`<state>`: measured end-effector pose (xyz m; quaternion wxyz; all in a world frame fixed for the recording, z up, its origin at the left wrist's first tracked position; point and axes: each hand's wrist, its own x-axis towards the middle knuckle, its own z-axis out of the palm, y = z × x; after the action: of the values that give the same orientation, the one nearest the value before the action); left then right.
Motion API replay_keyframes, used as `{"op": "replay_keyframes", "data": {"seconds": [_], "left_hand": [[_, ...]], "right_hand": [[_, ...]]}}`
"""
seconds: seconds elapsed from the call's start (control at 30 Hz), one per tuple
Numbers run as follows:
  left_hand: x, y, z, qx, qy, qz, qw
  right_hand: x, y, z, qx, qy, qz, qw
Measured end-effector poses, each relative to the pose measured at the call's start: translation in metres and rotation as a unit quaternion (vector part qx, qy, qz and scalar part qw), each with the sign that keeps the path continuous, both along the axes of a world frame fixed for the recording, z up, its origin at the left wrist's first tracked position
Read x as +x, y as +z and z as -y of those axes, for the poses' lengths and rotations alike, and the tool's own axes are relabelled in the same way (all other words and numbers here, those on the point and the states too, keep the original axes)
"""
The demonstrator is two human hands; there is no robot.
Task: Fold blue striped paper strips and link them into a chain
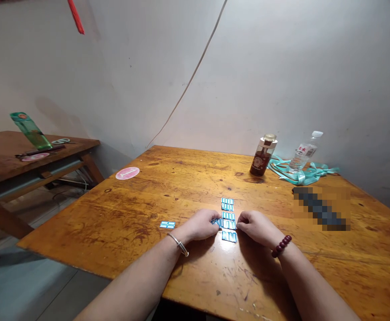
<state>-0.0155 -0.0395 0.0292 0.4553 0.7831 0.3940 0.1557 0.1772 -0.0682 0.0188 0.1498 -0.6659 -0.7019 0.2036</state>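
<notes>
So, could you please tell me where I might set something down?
The table is bare between the pink oval and brown bottle, and between the blue-and-white pieces and its near edge. It is crowded around those pieces, flanked by the left hand and right hand, and back right by the ribbon and clear bottle.

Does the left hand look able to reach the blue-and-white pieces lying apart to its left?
Probably yes: the left hand is near those separate pieces, and only bare tabletop shows between, though it is busy at the middle pieces.

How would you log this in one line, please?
left hand: touching blue-white pieces | right hand: at their right edge | surface: wooden table
</notes>
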Motion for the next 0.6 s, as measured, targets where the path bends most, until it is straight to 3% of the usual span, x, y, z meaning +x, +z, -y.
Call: {"op": "replay_keyframes", "data": {"seconds": [0.13, 0.23, 0.37, 0.47, 0.6], "left_hand": [[0.001, 0.003, 0.001, -0.095, 0.018, 0.092, 0.991], [0.004, 0.006, 0.004, -0.188, 0.063, 0.201, 0.959], [0.009, 0.006, 0.007, -0.236, 0.100, 0.283, 0.924], [0.010, 0.003, 0.008, -0.269, 0.103, 0.303, 0.909], [0.008, 0.003, 0.006, -0.320, 0.093, 0.325, 0.885]], "right_hand": [[-0.003, 0.008, 0.002, 0.048, -0.007, -0.055, 0.997], [-0.012, 0.015, 0.005, 0.089, 0.013, -0.175, 0.980], [-0.031, 0.014, 0.010, 0.039, 0.058, -0.346, 0.936], [-0.039, 0.007, 0.010, 0.039, 0.061, -0.376, 0.924], [-0.040, 0.002, 0.009, 0.092, 0.046, -0.348, 0.932]]}}
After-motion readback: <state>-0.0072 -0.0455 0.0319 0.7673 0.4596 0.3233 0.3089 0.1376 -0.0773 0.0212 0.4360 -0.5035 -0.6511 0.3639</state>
